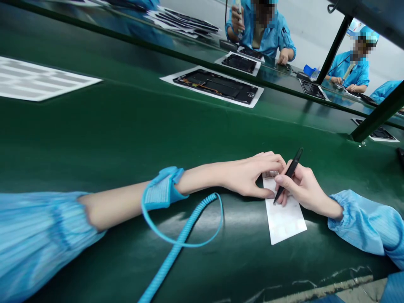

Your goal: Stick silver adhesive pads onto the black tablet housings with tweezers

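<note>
My right hand point(303, 187) is closed around slim black tweezers point(288, 174), their pointed tip down at a small white sheet point(285, 223). The sheet carries faint pale patches and some print near its upper end. From the other side, my left hand point(252, 172) holds the upper part of this sheet, thumb on its left edge and fingers curled over the top. The fingertips of both hands nearly meet and partly cover the sheet. A blue wrist strap point(166, 189) circles my left wrist, its coiled cord point(179, 248) trailing toward the front edge.
On the green bench point(126, 139), an opened tablet housing point(217, 86) rests on white paper beyond my hands. A sheet of grey strips point(41, 80) lies at left. A green post point(378, 111) stands at right. Co-workers point(268, 29) sit across the raised shelf. The bench's front edge point(331, 290) is worn.
</note>
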A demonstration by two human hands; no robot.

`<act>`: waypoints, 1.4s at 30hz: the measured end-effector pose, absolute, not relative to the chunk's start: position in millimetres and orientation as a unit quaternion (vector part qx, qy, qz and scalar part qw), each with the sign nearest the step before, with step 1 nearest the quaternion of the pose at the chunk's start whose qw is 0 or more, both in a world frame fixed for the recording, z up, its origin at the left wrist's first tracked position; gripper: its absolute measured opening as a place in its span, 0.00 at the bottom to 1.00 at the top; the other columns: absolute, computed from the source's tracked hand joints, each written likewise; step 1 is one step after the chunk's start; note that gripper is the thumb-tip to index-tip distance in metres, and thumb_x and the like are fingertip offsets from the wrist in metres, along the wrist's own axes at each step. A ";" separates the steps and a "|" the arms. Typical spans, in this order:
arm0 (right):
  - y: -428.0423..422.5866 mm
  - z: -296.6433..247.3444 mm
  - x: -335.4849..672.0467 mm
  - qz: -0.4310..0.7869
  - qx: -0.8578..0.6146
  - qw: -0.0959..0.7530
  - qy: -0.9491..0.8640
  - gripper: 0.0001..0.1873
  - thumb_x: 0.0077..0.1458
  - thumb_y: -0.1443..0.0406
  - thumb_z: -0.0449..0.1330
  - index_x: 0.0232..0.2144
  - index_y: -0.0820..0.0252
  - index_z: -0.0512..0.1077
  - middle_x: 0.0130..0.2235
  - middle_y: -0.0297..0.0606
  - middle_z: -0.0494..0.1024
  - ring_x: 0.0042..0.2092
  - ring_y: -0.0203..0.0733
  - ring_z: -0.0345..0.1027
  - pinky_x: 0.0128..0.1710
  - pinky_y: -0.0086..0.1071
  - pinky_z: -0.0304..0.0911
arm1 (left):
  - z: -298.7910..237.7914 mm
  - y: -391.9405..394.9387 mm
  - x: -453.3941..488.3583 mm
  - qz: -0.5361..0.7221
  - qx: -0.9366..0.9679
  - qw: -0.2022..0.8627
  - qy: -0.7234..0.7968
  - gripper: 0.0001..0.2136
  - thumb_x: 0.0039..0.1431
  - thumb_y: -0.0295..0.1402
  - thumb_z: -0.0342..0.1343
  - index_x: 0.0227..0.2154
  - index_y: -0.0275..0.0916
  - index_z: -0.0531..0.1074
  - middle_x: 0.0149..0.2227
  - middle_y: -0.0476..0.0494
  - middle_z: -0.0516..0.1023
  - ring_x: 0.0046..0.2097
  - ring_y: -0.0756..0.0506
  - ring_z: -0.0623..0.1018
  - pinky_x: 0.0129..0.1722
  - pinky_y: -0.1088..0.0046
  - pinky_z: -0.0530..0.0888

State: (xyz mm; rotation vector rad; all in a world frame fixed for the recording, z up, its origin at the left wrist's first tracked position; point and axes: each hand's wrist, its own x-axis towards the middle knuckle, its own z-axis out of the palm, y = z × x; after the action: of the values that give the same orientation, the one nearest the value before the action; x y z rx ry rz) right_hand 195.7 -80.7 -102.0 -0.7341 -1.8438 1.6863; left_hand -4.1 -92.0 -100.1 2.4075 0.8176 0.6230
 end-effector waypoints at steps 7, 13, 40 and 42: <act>-69.1 -98.9 191.2 0.660 -0.263 0.313 -0.630 0.32 0.41 0.38 0.68 0.25 0.59 0.64 0.20 0.27 0.73 0.17 0.32 0.69 0.14 0.23 0.66 | -98.8 -86.8 -1.9 0.208 0.884 0.246 0.339 0.16 0.56 0.42 0.57 0.44 0.40 0.73 0.45 0.43 0.71 0.49 0.41 0.69 0.52 0.66 0.67; -48.5 -96.7 190.5 0.634 -0.328 0.406 -0.571 0.24 0.64 0.54 0.59 0.21 0.61 0.63 0.17 0.28 0.70 0.17 0.29 0.67 0.17 0.20 0.65 | -102.5 -78.6 -3.9 0.190 0.886 0.204 0.371 0.21 0.53 0.50 0.57 0.42 0.40 0.74 0.51 0.41 0.69 0.52 0.38 0.68 0.58 0.61 0.64; -22.5 -104.0 203.6 0.522 -0.418 0.476 -0.571 0.19 0.66 0.61 0.60 0.24 0.62 0.65 0.17 0.24 0.69 0.17 0.28 0.66 0.16 0.20 0.63 | -110.9 -65.5 -9.4 0.148 0.892 0.108 0.414 0.28 0.59 0.59 0.48 0.47 0.40 0.71 0.51 0.35 0.71 0.54 0.34 0.70 0.58 0.54 0.66; -22.8 -103.5 203.7 0.525 -0.414 0.479 -0.569 0.19 0.65 0.61 0.60 0.23 0.60 0.63 0.17 0.25 0.69 0.16 0.28 0.66 0.15 0.20 0.63 | -110.6 -65.8 -8.7 0.148 0.890 0.109 0.416 0.28 0.59 0.60 0.48 0.47 0.40 0.71 0.52 0.35 0.71 0.54 0.34 0.70 0.58 0.53 0.65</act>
State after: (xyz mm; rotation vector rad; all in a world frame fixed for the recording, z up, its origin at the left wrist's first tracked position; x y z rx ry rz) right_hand 203.7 -22.8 -103.5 -1.0113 -1.3879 1.2810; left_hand -8.7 -65.8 -110.6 2.6190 1.2249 0.4347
